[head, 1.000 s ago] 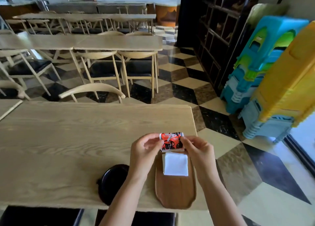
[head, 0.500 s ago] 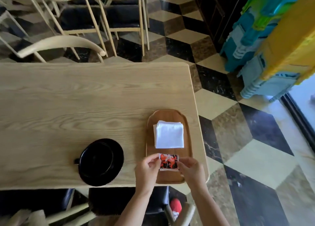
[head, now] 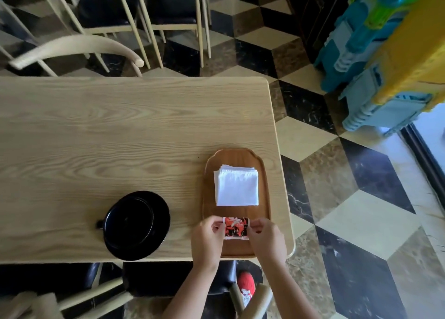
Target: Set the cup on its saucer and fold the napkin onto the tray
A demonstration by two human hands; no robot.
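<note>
A black cup [head: 131, 218] sits on its black saucer [head: 161, 232] near the table's front edge, handle to the left. To the right lies a brown wooden tray [head: 263, 193] with a folded white napkin [head: 236, 186] on its far half. Over the tray's near end my left hand [head: 207, 240] and my right hand [head: 266, 239] each pinch one end of a small red and black packet [head: 236, 227], held flat between them.
The light wooden table [head: 120, 138] ends just right of the tray. A chair back [head: 77, 48] stands at the far side, more chairs beyond. Stacked blue and yellow plastic stools [head: 385, 54] stand on the chequered floor at the right. A red shoe [head: 246, 283] shows below the table.
The camera has tilted down from the room to the table. The packet and both hands went from the tray's far end, above the napkin, to its near end.
</note>
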